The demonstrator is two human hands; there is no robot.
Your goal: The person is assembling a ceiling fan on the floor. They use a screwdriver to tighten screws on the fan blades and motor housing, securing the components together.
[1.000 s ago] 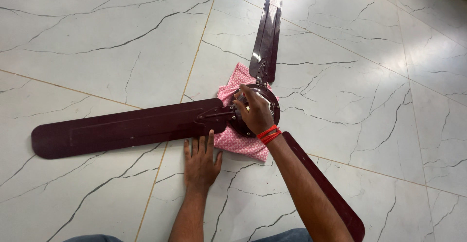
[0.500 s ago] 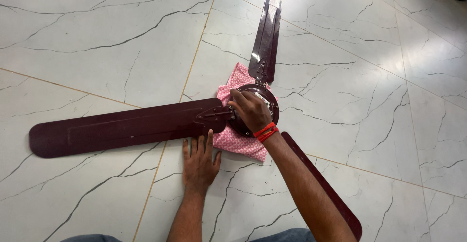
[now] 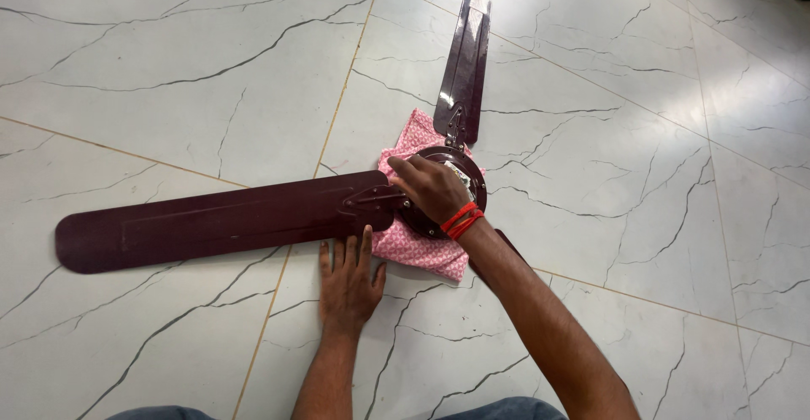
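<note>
Head view: the right hand [image 3: 434, 185] rests fingers-together on the dark maroon metal ceiling fan's round middle [image 3: 472, 185] — working there, I think. Below it, the left hand [image 3: 348, 281] presses flat, fingers apart, on the white marble floor [image 3: 169, 65] — next needs steady turning.

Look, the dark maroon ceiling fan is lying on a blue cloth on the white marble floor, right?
Not quite. The head view shows the dark maroon ceiling fan on the white marble floor with a pink patterned cloth under its hub, not a blue one.

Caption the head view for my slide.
Right hand on a maroon ceiling fan's hub, left hand flat on the tiled floor.
</note>
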